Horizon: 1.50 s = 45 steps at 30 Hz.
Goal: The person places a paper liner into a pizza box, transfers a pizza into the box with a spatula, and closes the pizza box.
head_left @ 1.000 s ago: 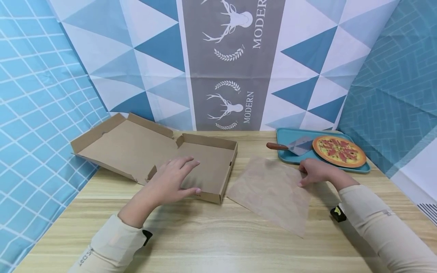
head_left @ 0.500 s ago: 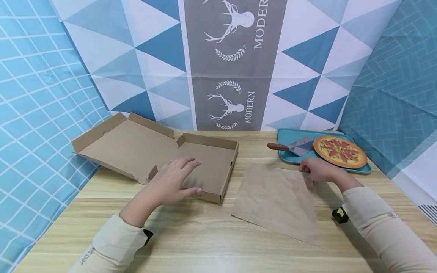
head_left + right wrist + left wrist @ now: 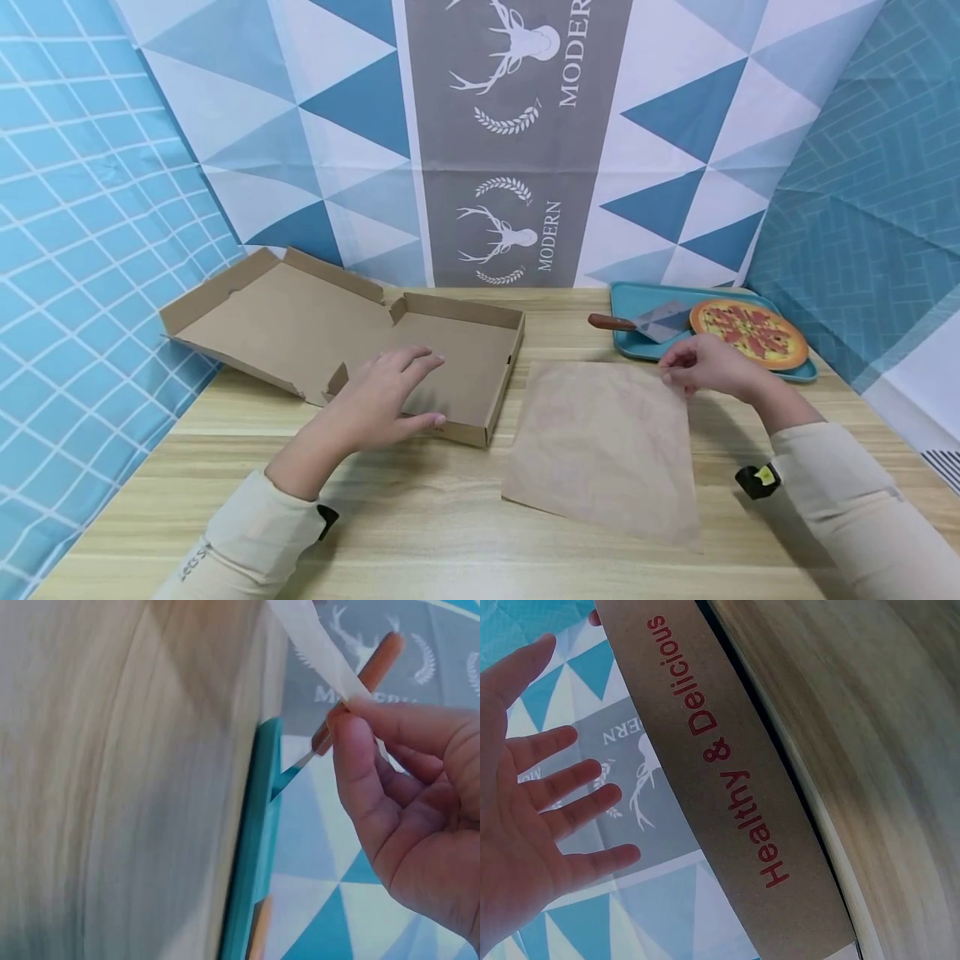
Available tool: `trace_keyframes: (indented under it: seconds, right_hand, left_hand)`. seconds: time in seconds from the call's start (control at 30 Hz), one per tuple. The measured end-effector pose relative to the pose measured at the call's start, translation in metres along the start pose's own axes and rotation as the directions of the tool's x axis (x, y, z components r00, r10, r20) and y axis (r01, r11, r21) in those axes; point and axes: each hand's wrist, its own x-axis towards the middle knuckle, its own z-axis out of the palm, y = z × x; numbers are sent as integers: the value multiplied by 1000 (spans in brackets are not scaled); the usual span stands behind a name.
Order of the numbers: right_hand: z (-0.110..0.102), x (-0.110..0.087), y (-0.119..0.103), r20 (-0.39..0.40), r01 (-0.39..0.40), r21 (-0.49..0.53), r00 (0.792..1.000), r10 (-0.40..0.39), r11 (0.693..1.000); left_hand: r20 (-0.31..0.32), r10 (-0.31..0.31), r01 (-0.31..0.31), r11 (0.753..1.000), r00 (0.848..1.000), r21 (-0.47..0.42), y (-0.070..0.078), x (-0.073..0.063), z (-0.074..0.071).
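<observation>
A square sheet of brown parchment paper [image 3: 600,450] hangs low over the table, right of the cardboard pizza box. Its upper right corner is pinched between thumb and forefinger of my right hand [image 3: 708,367]; the right wrist view shows the paper's edge [image 3: 330,656] in that pinch. My left hand [image 3: 378,400] hovers over the near side of the open pizza box [image 3: 457,358], fingers spread and holding nothing. In the left wrist view the left hand [image 3: 547,795] stands apart from the box's front wall [image 3: 720,765], which carries red lettering.
A teal tray [image 3: 626,296] at the back right holds a pizza [image 3: 750,333] and a pizza server [image 3: 656,321] whose wooden handle sticks out over the tray's left edge. The box lid [image 3: 285,321] lies folded back at left. Patterned cloth [image 3: 510,150] stands behind the table.
My right hand has risen slightly, turning the paper so its left side runs straighter and its near edge sits closer to me. The left hand has barely moved.
</observation>
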Motion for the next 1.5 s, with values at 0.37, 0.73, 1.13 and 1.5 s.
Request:
trace_keyframes:
  seconds: [0.37,0.73,1.13,1.5]
  right_hand:
    - [-13,-24,-23,-102,13,61,995,-7,998]
    - [-24,-36,-35,-159,81,142,985,-58,987]
    - [-26,-35,-47,-224,129,225,972,-77,966]
    - [-8,-20,-51,-276,244,500,954,-114,831]
  left_hand:
    - [-22,33,-34,999,999,-25,1,3,3]
    - [6,-27,27,941,1000,-337,16,9,6]
    - [265,-206,328,391,942,-860,33,25,9]
    - [359,-331,376,-12,873,-927,40,28,11]
